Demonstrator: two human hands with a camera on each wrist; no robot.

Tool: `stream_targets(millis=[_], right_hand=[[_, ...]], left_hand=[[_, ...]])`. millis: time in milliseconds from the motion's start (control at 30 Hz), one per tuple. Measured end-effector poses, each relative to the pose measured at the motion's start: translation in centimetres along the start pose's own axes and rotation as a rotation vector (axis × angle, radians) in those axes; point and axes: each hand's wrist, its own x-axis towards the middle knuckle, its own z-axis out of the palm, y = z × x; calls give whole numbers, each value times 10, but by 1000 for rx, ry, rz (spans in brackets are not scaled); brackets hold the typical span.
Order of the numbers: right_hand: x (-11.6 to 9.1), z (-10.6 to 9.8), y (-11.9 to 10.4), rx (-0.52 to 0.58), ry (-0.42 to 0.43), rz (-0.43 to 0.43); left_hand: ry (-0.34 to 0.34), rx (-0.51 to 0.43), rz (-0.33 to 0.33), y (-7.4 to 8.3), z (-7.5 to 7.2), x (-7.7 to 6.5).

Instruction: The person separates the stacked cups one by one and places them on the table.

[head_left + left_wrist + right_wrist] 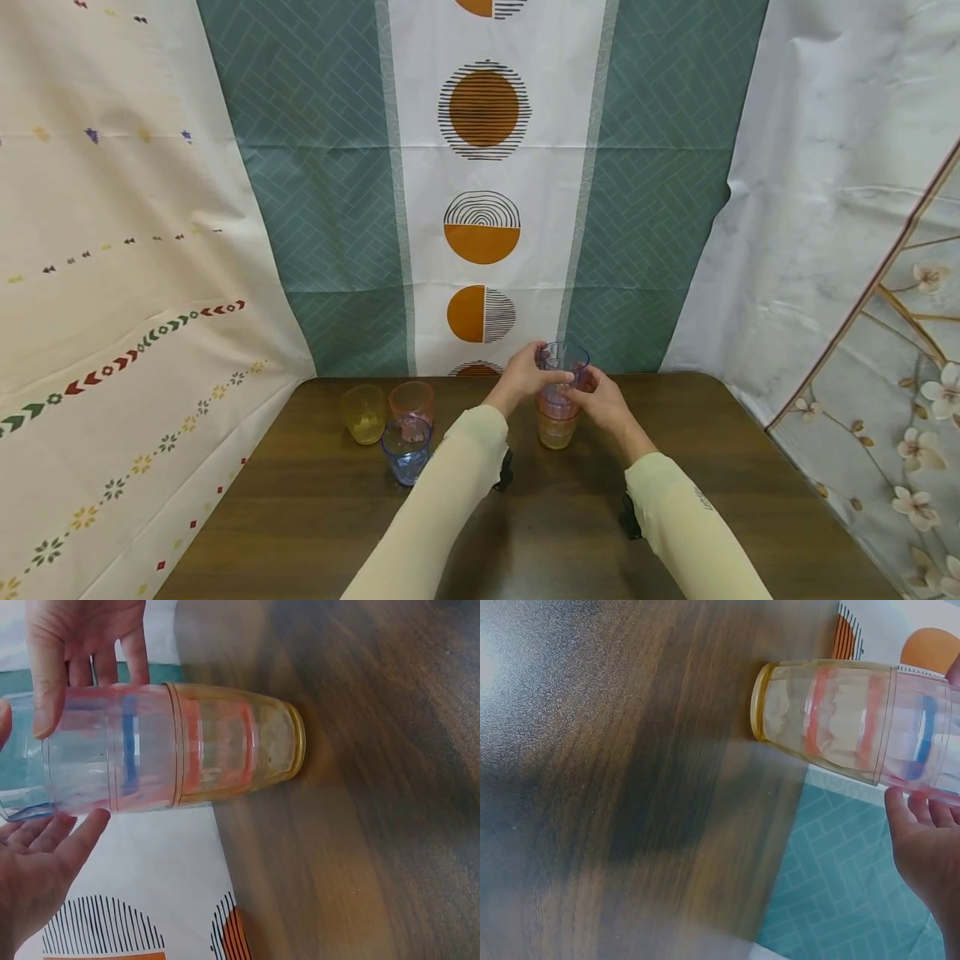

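A stack of clear tinted cups stands upright toward the back of the table. At its base is a yellow cup (556, 433), with pink (907, 735) above it and a blue cup (565, 357) on top. My left hand (525, 377) grips the blue cup from the left, its thumb across the front. From the right, my right hand (606, 407) holds the stack around the pink part, thumb in front and fingers behind. In the left wrist view, a blue ring (131, 746) shows through the pink wall. How many pink cups are nested cannot be told.
Left of my left forearm stand three separate cups: a yellow cup (365, 415), a pink cup (411, 402) and a blue cup (407, 454). The brown wooden table (540, 533) ends at a patterned curtain (652, 250) close behind the stack.
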Motion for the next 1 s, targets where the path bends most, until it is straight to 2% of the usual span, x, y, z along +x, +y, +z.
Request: stream_targets(millis=[200,467,667,1000], right_hand=[[0,0,0,15,-5,7],[0,2,6,6,-23,26],[0,4,5,22,-29,13],[2,-3,7,50,-24,-16]], left_hand=[[9,8,1,1,1,0],[37,-104,-35,-1,-4,3],[36,-136,-11,-3,-7,2],[67,-262,104,16,-27,2]])
